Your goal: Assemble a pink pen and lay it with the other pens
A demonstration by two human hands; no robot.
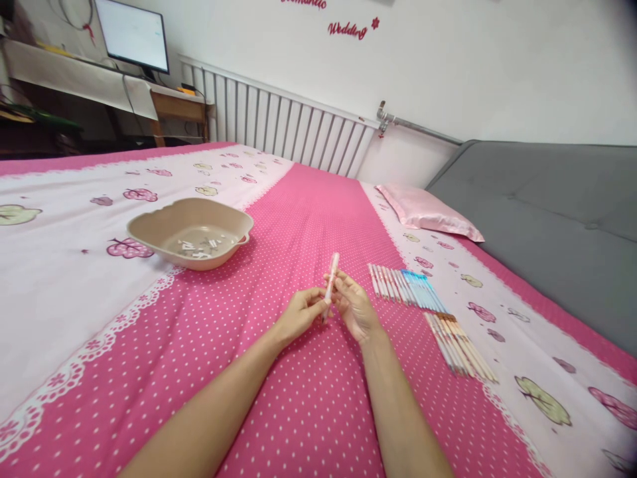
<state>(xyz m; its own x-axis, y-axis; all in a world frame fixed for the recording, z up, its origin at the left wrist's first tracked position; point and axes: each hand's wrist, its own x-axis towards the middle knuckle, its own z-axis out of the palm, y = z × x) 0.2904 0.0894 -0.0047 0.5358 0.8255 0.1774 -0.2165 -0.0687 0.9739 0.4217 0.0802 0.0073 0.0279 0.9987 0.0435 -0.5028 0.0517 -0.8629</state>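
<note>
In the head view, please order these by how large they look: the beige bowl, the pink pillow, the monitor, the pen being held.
1. bowl and pillow, about alike; the pillow lies farther, so unsure.
2. monitor, also far.
3. pen, smallest.

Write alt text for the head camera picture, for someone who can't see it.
The left hand and right hand hold a thin pink pen nearly upright over a pink dotted bedspread. A beige bowl with small white pieces sits to the left; rows of pens lie to the right.
</note>
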